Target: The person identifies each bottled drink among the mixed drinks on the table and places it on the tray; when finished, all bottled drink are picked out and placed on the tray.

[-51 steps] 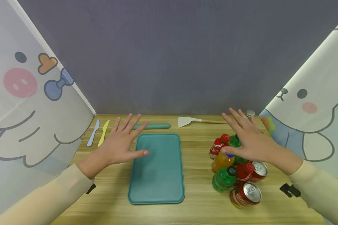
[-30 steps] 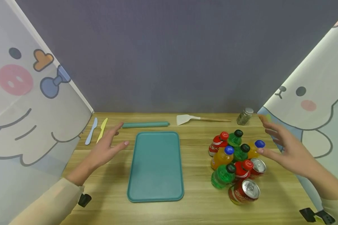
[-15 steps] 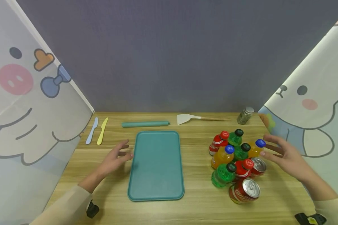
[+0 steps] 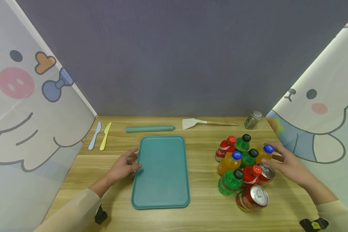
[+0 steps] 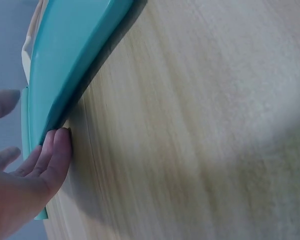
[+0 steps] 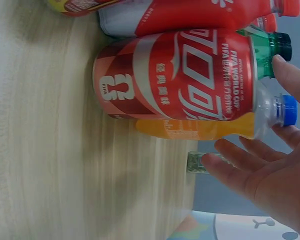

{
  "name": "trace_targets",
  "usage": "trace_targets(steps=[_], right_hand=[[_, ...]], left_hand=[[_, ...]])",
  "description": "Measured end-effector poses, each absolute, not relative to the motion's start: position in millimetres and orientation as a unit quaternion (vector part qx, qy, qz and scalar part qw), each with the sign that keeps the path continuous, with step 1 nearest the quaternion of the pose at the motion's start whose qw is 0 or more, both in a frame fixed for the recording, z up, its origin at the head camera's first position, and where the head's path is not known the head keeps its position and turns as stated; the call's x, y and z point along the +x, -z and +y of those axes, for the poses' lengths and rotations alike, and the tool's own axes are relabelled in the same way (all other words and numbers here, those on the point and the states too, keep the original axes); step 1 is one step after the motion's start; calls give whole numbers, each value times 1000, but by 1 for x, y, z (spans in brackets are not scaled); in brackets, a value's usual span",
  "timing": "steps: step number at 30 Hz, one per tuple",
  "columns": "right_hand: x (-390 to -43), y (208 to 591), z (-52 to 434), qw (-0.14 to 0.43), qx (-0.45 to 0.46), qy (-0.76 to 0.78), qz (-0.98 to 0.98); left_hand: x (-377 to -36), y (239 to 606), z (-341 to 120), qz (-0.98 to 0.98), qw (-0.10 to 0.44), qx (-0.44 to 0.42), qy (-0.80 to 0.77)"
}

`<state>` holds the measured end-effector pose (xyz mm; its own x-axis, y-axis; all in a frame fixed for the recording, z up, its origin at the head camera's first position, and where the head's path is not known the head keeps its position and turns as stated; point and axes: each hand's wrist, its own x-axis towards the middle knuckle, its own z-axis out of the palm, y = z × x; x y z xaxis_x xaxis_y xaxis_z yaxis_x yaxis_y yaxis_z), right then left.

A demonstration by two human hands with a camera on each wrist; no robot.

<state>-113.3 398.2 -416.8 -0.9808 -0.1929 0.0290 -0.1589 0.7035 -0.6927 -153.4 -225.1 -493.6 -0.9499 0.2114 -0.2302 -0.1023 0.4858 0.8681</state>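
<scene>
Teal tray [image 4: 161, 174] sits centre of frame on wood table [image 4: 203, 209], long side running away from the camera. L hand [image 4: 124, 165] at tray's left edge, fingers relaxed and spread, tips touching the rim [image 5: 57, 105]; nothing gripped. R hand [image 4: 287, 163] at right of frame, fingers released and loose, thumb near the blue cap of orange bottle [image 4: 263, 154], tips beside it; wrist view shows fingers not yet wrapped round it [image 6: 205, 127]. Bottle stands at far-right edge of a tight cluster w/ red can [image 4: 265, 174] just below it, green bottle [image 4: 247, 157] to its left.

Risk: cluster packed touching, so a sideways grab could knock neighbours over; lower can [image 4: 253, 198] lies on its side and could roll off the front edge. Bottle looks smooth, so a weak pinch at the cap may slip.
</scene>
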Motion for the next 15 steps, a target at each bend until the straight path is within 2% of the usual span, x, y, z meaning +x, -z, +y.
trace_targets(steps=[4,15], right_hand=[[-114,420,398,35,-83,378,921],[-116,428,402,19,-73,391,917]], left_hand=[[-155,496,-225,847,157,23,-508],[-159,506,-226,846,152,-1,-511]])
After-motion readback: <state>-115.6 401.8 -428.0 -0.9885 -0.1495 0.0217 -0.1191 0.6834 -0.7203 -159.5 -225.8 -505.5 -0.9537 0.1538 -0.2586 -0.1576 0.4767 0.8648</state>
